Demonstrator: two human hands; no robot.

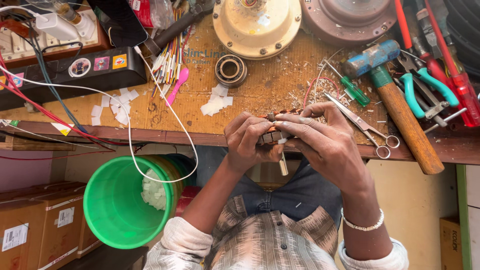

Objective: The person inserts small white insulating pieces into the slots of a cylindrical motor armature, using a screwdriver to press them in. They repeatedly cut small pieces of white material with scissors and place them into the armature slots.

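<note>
Head view looks down on both hands at the near edge of the bench (250, 95). Left hand (248, 141) is curled shut around a copper-wound coil piece (274, 131), and right hand (325, 142) closes on it from the right, fingertips pinching a thin metal tool (283, 162) that hangs down. Steady work here likely means bracing the piece firmly and easing the tool gently. Scissors (365, 127) and a hammer (400, 102) lie right.
</note>
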